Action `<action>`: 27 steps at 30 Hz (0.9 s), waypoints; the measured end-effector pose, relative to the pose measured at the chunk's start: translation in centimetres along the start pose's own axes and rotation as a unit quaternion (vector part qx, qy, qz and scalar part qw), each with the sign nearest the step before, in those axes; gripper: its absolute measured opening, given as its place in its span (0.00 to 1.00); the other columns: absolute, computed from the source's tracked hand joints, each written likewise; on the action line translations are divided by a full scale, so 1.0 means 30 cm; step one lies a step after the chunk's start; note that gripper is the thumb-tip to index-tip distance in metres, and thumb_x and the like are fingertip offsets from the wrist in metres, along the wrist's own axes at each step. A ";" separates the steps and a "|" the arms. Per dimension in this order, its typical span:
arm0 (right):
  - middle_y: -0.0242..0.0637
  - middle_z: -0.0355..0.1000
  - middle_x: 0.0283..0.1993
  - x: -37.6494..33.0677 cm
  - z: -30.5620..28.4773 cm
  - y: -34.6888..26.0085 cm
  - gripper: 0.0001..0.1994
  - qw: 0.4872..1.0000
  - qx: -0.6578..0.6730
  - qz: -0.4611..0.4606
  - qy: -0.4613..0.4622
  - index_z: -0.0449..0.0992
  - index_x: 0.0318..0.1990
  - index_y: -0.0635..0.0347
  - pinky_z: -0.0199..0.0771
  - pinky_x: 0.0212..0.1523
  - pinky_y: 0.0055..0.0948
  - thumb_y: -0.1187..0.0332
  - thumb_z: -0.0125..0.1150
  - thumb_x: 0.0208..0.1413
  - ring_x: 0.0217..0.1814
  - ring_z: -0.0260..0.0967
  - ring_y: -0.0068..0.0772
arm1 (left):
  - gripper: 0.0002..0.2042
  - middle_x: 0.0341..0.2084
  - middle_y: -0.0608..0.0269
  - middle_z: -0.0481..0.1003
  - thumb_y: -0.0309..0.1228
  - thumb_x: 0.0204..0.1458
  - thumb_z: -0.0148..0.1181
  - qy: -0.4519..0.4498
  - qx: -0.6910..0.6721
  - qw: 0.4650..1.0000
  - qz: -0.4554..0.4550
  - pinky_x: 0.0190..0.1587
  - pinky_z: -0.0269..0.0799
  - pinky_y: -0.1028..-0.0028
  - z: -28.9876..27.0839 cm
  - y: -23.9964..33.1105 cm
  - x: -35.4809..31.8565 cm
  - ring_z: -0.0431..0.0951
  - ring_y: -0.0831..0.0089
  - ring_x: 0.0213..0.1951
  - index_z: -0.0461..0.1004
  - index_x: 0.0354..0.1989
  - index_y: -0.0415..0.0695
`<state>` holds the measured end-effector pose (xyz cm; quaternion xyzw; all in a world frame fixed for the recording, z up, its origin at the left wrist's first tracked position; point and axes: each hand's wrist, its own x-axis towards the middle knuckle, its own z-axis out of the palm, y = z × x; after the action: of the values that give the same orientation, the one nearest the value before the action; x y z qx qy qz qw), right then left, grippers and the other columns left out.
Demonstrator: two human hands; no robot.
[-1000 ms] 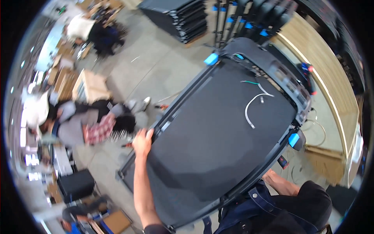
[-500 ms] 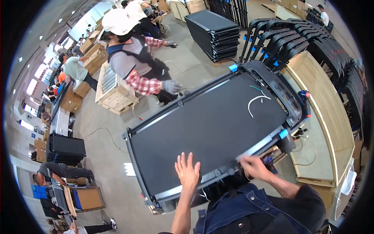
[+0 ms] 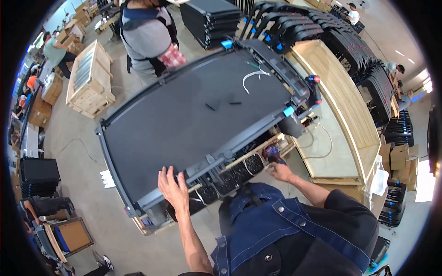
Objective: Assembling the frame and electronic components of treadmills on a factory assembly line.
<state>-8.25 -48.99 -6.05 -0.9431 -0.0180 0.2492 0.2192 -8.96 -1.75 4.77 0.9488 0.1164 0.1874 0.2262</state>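
Note:
A long treadmill deck with a dark grey running belt (image 3: 184, 119) lies across a low stand in front of me. My left hand (image 3: 172, 187) rests flat, fingers spread, on the near grey side rail (image 3: 221, 154). Lower right, my right hand (image 3: 279, 171) reaches under the deck's edge to a red and blue power tool (image 3: 272, 154); whether it grips the tool is unclear. Two small black pieces (image 3: 221, 103) and a white cable (image 3: 252, 77) lie on the belt. Blue caps (image 3: 288, 111) mark the far corners.
Another person in a grey top (image 3: 148, 34) stands at the far side of the deck. A wooden crate (image 3: 90, 78) sits to the left, a long wooden bench (image 3: 340, 106) to the right. Stacks of black frames (image 3: 294, 23) line the back. Boxes and black cases stand at left.
My left hand shifted left along the near rail. My right hand dropped off the rail to the tool under the deck. The other person came closer to the far edge.

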 end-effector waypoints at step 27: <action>0.40 0.74 0.40 0.156 -0.353 0.528 0.44 0.832 0.488 0.081 -0.252 0.55 0.70 0.63 0.75 0.43 0.32 0.66 0.72 0.45 0.37 0.73 0.32 | 0.11 0.35 0.43 0.81 0.31 0.54 0.63 -0.454 0.057 0.883 -0.109 0.43 0.79 0.54 1.182 0.607 -0.492 0.82 0.47 0.41 0.77 0.42 0.40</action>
<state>-0.29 -66.90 -6.65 -0.6163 0.1274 0.4716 0.6177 -5.34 -35.79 -20.42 0.9227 0.1140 -0.2963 0.2187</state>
